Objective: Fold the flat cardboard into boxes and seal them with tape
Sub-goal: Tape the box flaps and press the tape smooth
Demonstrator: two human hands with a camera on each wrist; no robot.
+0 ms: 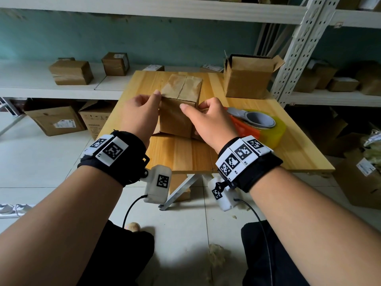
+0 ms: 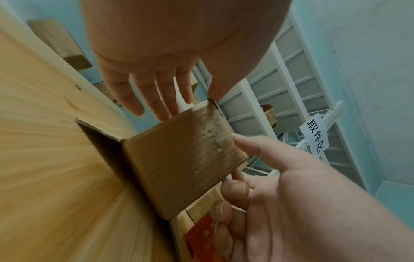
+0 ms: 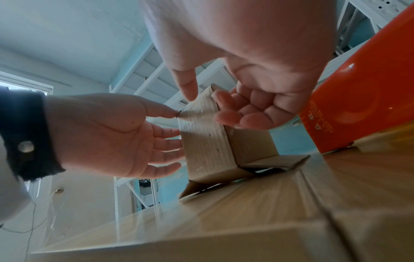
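On the wooden bench [image 1: 181,153], head view, a small cardboard box [image 1: 179,112] stands upright at centre, its two top flaps folded shut with the seam running near to far. The left hand [image 1: 140,114] sits at the box's left side, thumb on the near-left top corner, fingers loosely extended. The right hand [image 1: 208,120] sits at the near-right top corner, thumb on the near face, fingers curled toward the right side. A tape dispenser [image 1: 255,124], orange with a grey handle and a clear yellowish roll, lies just right of the right hand. An open cardboard box [image 1: 247,77] stands at the far right of the bench.

Left wrist view: the left hand [image 2: 156,70] has straight fingers [image 2: 163,99] alongside the box [image 2: 179,159], thumb tip touching its top corner. The right hand [image 2: 280,203] is at the opposite edge, fingers curled.

Right wrist view: the right hand [image 3: 257,85] has thumb and curled fingers set on either side of the box [image 3: 206,141] at its top corner. Bottom flaps splay outward on the bench [image 3: 246,212]. The left hand [image 3: 116,134] is spread wide against the box's far side.
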